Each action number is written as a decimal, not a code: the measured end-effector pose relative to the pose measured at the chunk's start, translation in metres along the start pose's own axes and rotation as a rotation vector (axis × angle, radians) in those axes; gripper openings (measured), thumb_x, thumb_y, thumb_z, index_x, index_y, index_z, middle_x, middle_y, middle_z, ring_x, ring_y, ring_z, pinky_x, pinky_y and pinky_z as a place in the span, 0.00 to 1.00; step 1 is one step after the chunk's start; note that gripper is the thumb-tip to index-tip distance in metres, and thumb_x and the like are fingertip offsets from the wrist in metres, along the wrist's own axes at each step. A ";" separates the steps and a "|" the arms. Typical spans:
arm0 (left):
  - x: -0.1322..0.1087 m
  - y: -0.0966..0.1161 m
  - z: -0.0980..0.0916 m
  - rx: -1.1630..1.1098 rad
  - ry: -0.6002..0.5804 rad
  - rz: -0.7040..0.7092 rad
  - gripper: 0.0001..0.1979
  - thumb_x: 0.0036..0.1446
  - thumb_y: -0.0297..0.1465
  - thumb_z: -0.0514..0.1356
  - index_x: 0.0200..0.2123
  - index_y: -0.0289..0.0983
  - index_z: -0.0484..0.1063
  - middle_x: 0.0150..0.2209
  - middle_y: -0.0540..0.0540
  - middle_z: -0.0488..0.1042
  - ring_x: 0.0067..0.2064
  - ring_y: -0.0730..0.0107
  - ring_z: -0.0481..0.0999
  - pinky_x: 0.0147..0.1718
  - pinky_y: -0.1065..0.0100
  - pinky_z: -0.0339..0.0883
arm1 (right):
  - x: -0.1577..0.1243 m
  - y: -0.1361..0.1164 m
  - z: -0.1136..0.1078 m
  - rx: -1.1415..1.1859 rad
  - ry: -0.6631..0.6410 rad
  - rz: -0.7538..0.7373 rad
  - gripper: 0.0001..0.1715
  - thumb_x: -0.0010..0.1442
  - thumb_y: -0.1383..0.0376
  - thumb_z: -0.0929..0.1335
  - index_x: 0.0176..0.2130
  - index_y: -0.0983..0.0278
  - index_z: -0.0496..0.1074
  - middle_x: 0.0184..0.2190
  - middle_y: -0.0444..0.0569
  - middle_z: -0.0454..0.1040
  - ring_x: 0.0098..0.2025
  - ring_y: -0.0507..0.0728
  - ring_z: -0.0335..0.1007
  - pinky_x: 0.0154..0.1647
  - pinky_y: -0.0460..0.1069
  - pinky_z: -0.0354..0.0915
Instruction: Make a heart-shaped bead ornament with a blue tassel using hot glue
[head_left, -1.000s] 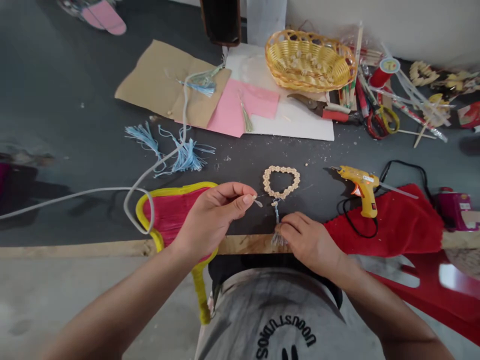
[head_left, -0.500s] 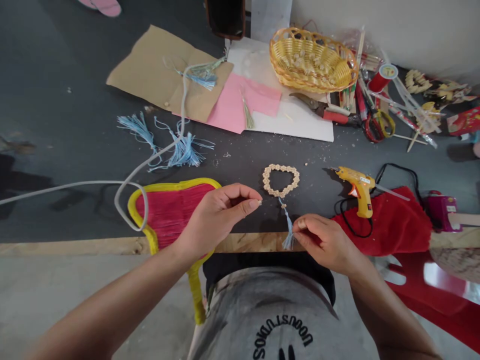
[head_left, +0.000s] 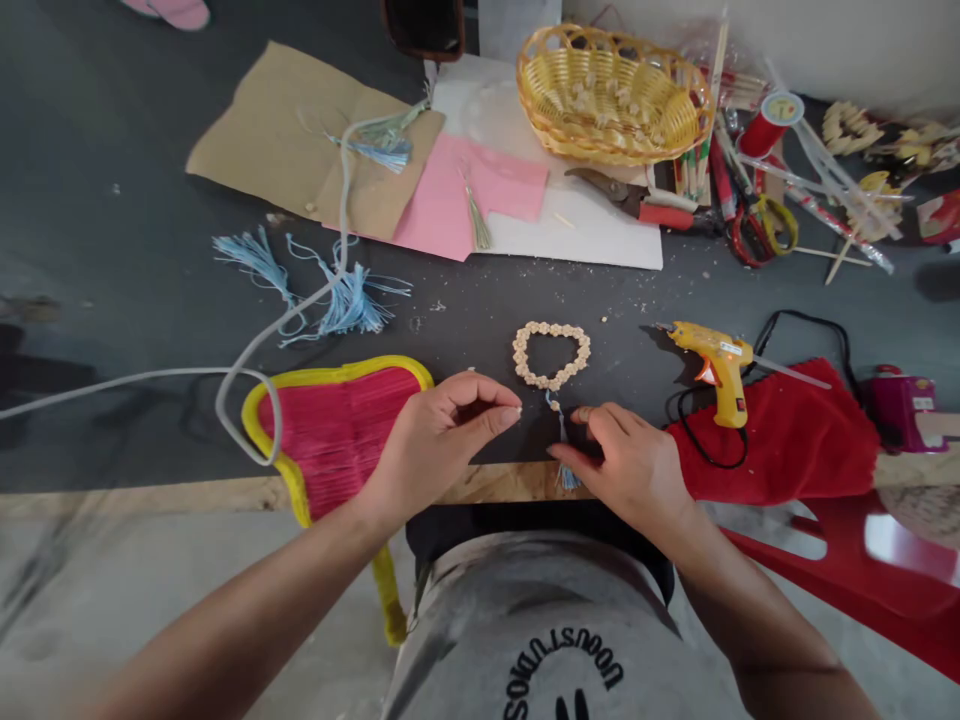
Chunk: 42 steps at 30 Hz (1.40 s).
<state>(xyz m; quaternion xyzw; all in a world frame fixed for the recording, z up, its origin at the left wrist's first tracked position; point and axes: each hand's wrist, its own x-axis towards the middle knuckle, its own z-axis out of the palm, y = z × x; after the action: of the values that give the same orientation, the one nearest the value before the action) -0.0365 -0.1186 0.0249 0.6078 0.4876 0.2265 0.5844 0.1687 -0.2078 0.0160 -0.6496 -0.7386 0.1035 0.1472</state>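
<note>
A heart-shaped ring of pale beads (head_left: 551,382) lies on the dark table. From its point a light blue tassel (head_left: 568,480) hangs toward the front edge, with a small bead on its cord. My right hand (head_left: 626,460) is over the tassel, thumb and forefinger parted on either side of its cord; I cannot tell whether they touch it. To the left of the ring, my left hand (head_left: 442,430) is closed in a pinch. A tiny pale piece shows at its fingertips, too small to make out fully.
On the right a yellow glue gun (head_left: 716,365) lies on red cloth (head_left: 802,450). Behind are a wicker basket (head_left: 615,145), pliers (head_left: 667,215) and scissors (head_left: 761,230). Blue tassels (head_left: 360,300), a grey cable (head_left: 255,370) and a red-and-yellow fan-shaped piece (head_left: 337,420) lie left.
My right hand has moved left and its thumb and forefinger have parted over the tassel. My left hand keeps its pinch. The whole view has shifted slightly.
</note>
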 end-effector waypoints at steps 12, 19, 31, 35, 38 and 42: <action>-0.004 -0.003 0.015 0.106 0.101 0.149 0.04 0.58 0.30 0.62 0.31 0.39 0.77 0.32 0.49 0.77 0.36 0.71 0.75 0.36 0.69 0.68 | 0.011 0.004 0.002 0.047 -0.014 0.079 0.07 0.63 0.65 0.67 0.32 0.62 0.71 0.28 0.45 0.77 0.28 0.53 0.72 0.29 0.47 0.59; -0.007 -0.004 0.019 0.188 0.165 0.162 0.03 0.58 0.28 0.62 0.33 0.39 0.77 0.34 0.49 0.77 0.37 0.72 0.76 0.36 0.71 0.70 | 0.009 0.001 0.001 0.112 -0.115 -0.057 0.13 0.67 0.62 0.65 0.32 0.63 0.73 0.29 0.46 0.76 0.31 0.53 0.72 0.31 0.48 0.60; -0.007 0.003 0.020 0.353 0.194 0.200 0.04 0.59 0.28 0.62 0.34 0.39 0.77 0.34 0.49 0.77 0.37 0.73 0.76 0.37 0.71 0.71 | -0.003 0.006 -0.004 0.208 -0.047 -0.176 0.10 0.67 0.63 0.65 0.42 0.64 0.76 0.36 0.49 0.78 0.38 0.57 0.67 0.36 0.53 0.62; -0.007 0.004 0.021 0.400 0.199 0.201 0.04 0.60 0.28 0.61 0.35 0.40 0.77 0.36 0.49 0.77 0.38 0.72 0.77 0.37 0.71 0.71 | -0.007 0.002 0.003 0.182 -0.048 -0.221 0.11 0.66 0.61 0.66 0.45 0.61 0.76 0.40 0.47 0.78 0.41 0.59 0.66 0.38 0.56 0.58; -0.007 0.005 0.024 0.476 0.206 0.206 0.05 0.61 0.29 0.61 0.35 0.40 0.77 0.36 0.49 0.77 0.37 0.72 0.77 0.38 0.70 0.71 | -0.007 -0.002 0.009 0.190 -0.052 -0.246 0.11 0.67 0.61 0.66 0.46 0.59 0.75 0.42 0.47 0.78 0.43 0.59 0.65 0.41 0.57 0.57; -0.006 0.006 0.029 0.567 0.228 0.205 0.05 0.61 0.29 0.61 0.34 0.41 0.78 0.35 0.50 0.78 0.37 0.72 0.77 0.38 0.70 0.72 | -0.005 -0.004 0.011 0.200 -0.075 -0.267 0.11 0.67 0.60 0.65 0.46 0.59 0.74 0.45 0.47 0.77 0.44 0.59 0.64 0.42 0.57 0.56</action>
<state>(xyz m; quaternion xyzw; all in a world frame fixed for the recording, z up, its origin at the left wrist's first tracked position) -0.0128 -0.1372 0.0266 0.7631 0.5298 0.2060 0.3074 0.1621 -0.2132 0.0070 -0.5236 -0.8093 0.1804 0.1958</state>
